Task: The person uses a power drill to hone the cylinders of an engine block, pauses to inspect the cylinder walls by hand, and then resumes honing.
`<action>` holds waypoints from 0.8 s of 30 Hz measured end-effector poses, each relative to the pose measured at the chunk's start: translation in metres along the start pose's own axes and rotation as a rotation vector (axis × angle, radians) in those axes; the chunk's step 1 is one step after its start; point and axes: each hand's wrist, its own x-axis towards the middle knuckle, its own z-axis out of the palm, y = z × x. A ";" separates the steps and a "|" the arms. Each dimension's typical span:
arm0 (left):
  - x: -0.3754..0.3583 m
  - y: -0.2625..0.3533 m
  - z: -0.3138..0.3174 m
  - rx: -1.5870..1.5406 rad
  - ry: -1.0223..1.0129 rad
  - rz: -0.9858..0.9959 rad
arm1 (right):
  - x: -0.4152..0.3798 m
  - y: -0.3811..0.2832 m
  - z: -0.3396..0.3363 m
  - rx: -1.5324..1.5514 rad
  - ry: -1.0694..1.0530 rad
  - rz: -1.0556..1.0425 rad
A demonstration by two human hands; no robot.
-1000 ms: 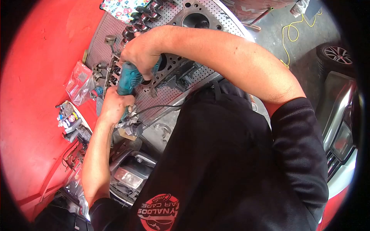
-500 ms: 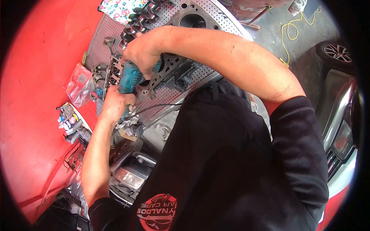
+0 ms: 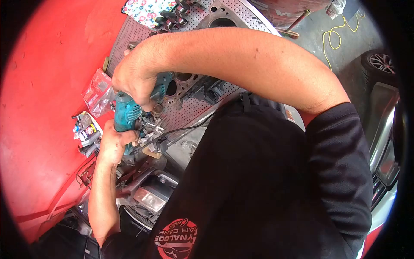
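In the head view, the left hand [image 3: 113, 142] has its fingers curled around the handle of a teal power tool [image 3: 128, 114]; the right hand [image 3: 138, 80] grips its body above. Small metal parts [image 3: 152, 124] lie just right of the left fingers, an engine block [image 3: 185, 89] right of the right fingers.

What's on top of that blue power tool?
The right hand lies over part of the blue power tool, and the left hand wraps its lower end. Blue casing shows between them. Whatever the hands cover can't be seen.
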 end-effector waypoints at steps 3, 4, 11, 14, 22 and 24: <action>-0.003 0.000 -0.002 0.007 0.001 0.006 | 0.001 -0.004 -0.001 -0.010 0.016 -0.031; -0.004 0.000 -0.003 0.008 0.000 0.008 | 0.001 -0.004 -0.002 0.001 0.009 -0.030; -0.005 0.000 -0.002 0.015 0.015 0.015 | -0.001 -0.007 -0.002 0.007 0.007 -0.020; -0.007 -0.001 -0.003 0.027 0.017 0.008 | -0.002 -0.008 -0.001 0.009 0.014 -0.020; -0.009 0.001 -0.003 -0.004 0.002 0.018 | 0.004 -0.007 0.005 0.024 0.145 -0.011; -0.009 0.000 -0.003 0.012 0.011 0.014 | 0.004 -0.007 0.005 0.026 0.141 -0.004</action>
